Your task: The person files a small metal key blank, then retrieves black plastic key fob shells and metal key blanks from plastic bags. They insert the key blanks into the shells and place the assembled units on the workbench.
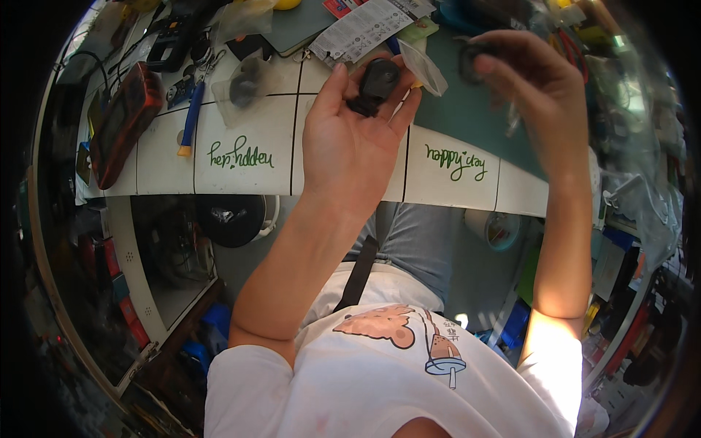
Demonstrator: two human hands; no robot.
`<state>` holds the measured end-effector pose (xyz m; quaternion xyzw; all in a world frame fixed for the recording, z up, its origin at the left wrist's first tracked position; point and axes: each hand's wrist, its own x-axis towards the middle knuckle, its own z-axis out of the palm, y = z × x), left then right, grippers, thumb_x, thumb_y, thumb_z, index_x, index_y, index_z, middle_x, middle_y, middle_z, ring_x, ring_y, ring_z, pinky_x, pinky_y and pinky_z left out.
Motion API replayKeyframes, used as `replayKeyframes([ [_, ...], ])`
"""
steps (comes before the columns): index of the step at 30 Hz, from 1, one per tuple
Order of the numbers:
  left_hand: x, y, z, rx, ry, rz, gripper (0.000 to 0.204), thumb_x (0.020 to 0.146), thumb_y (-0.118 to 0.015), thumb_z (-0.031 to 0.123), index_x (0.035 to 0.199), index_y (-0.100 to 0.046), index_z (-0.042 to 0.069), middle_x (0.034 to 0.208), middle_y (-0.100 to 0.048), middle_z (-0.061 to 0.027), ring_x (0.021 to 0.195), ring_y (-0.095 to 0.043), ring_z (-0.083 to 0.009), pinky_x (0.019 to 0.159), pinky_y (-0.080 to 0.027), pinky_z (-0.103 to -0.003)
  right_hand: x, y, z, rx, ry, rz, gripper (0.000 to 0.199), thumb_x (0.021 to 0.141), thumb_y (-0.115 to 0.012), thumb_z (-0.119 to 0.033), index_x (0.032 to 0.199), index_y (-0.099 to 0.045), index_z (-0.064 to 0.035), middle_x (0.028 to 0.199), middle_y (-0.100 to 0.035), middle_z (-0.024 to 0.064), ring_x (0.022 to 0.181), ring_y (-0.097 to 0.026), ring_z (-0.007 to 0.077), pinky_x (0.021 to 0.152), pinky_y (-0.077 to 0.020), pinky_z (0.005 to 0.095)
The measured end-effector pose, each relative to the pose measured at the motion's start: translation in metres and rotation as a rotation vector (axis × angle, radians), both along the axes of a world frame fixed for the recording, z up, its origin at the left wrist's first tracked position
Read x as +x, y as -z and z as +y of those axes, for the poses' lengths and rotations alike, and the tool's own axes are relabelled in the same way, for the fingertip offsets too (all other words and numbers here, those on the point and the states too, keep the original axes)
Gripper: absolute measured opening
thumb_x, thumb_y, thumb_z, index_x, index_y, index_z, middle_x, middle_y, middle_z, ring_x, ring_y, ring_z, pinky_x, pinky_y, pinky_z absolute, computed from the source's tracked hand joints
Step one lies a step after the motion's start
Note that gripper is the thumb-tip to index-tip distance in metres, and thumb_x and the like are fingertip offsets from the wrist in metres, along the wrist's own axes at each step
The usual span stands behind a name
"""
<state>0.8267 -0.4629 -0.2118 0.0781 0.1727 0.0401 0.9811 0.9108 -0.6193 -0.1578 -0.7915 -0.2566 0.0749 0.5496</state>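
Observation:
My left hand (pixel 343 142) is turned palm up over the table, its fingers curled under a small black key fob (pixel 380 79). A smaller black piece (pixel 362 107) lies against the fob's lower end, on my palm. To the right, my right hand (pixel 544 91) is raised with the thumb and fingers closed on a small dark rounded piece (pixel 468 62), blurred by motion. Beyond my left hand lies a printed silver-grey packet (pixel 361 33). A clear plastic bag (pixel 426 67) is just right of its fingertips.
A red-and-black handheld meter (pixel 125 124) lies at the left, near a blue-handled screwdriver (pixel 191 120). A clear bag with a dark round part (pixel 244 89) rests between it and my left hand. A green mat (pixel 467 109) covers the right side of the white tiled table (pixel 285 175).

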Motion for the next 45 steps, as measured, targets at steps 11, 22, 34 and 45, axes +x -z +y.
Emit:
replayKeyframes([
  [11,-0.011,0.0,0.002,-0.039,0.124,-0.219,0.036,0.097,-0.041,0.027,0.113,-0.049,-0.004,0.11,-0.055,-0.0137,0.105,-0.053,-0.022,0.097,-0.042,-0.036,-0.039,0.023,0.044,-0.071,0.039,-0.285,0.024,0.075,-0.068,0.0,0.098,-0.063,-0.002,0.085,-0.061,0.0034,0.066,-0.057,0.0077,0.058,-0.0457,0.0202],
  [22,-0.014,0.004,0.004,0.155,0.123,-0.055,0.032,0.095,-0.045,0.012,0.121,-0.04,-0.008,0.123,-0.046,-0.021,0.115,-0.05,-0.0281,0.1,-0.043,-0.04,-0.023,0.021,0.005,-0.24,0.227,-0.279,0.031,0.072,-0.07,-0.01,0.102,-0.064,-0.0087,0.097,-0.059,0.0062,0.068,-0.055,0.0171,0.062,-0.0464,0.0292],
  [34,-0.015,-0.005,0.035,0.26,0.185,-0.013,0.029,0.086,-0.061,0.011,0.111,-0.053,-0.002,0.086,-0.054,-0.006,0.074,-0.056,-0.0148,0.068,-0.049,-0.027,-0.016,0.04,-0.007,-0.323,0.139,-0.168,0.037,0.07,-0.068,-0.008,0.106,-0.063,-0.0082,0.093,-0.063,0.0044,0.08,-0.057,0.0177,0.068,-0.0468,0.0291],
  [45,-0.012,-0.022,0.021,1.11,0.285,-0.1,0.056,0.069,-0.078,0.009,0.12,-0.055,0.004,0.071,-0.049,0.0033,0.055,-0.044,-0.0032,0.044,-0.032,-0.018,-0.061,0.034,0.031,-0.068,0.188,-0.087,0.033,0.07,-0.068,-0.008,0.102,-0.063,-0.0063,0.085,-0.06,0.0023,0.068,-0.051,0.0105,0.059,-0.0427,0.0228],
])
